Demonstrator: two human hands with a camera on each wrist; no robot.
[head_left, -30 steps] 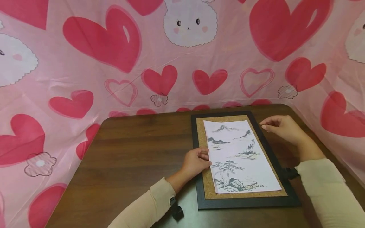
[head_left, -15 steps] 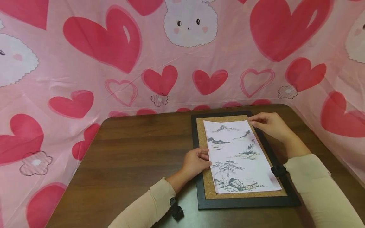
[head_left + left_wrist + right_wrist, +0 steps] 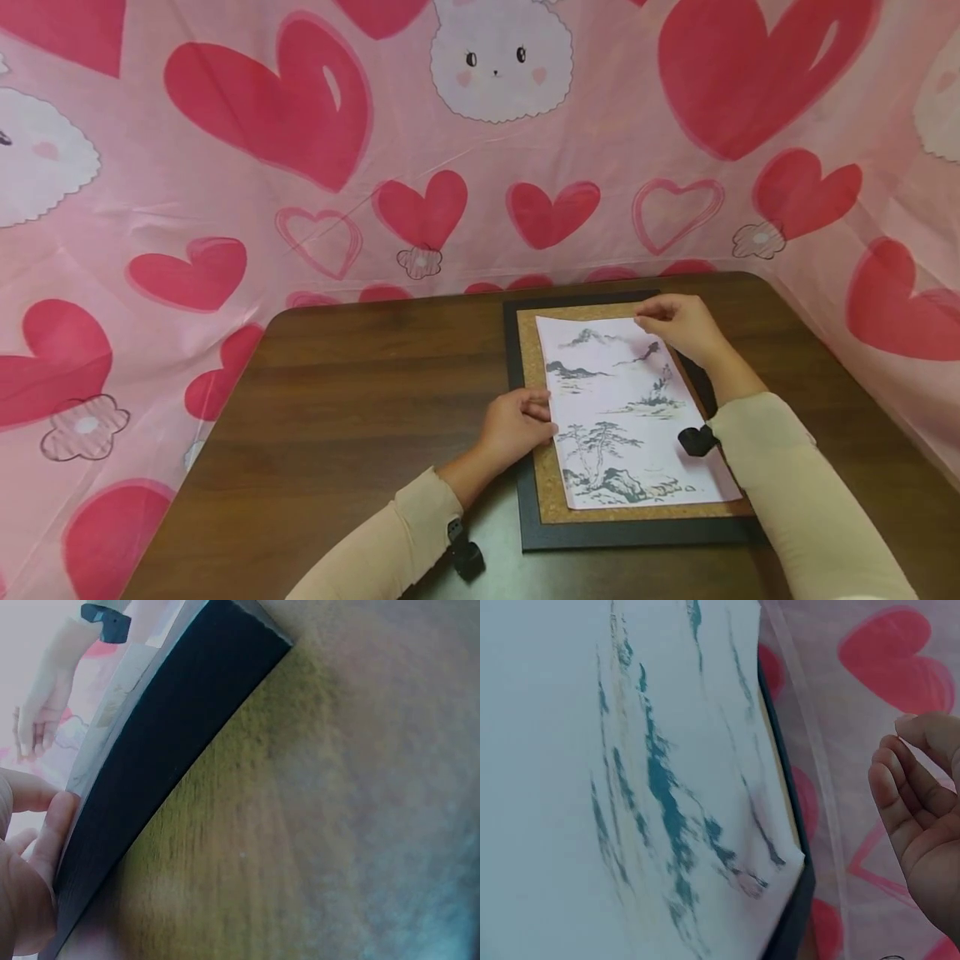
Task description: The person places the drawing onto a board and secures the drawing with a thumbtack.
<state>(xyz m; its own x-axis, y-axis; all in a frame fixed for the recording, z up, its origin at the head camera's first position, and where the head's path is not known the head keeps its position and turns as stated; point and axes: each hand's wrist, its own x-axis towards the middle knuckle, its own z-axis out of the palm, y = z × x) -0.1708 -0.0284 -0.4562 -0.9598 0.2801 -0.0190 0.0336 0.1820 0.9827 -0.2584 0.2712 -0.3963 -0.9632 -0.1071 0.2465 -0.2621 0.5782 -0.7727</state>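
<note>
- The tree picture [image 3: 630,421] lies on the cork board [image 3: 637,517] on the desk [image 3: 360,417].
- The left hand [image 3: 513,429] touches its left edge, thumb and finger apart.
- The right hand [image 3: 678,325] is by its far right corner; cannot tell if it pinches anything.

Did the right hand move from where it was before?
Yes. In the head view, against the black frame, the right hand moved left: from outside the frame's right edge to where its fingertips overlap the top right corner of the paper.
</note>
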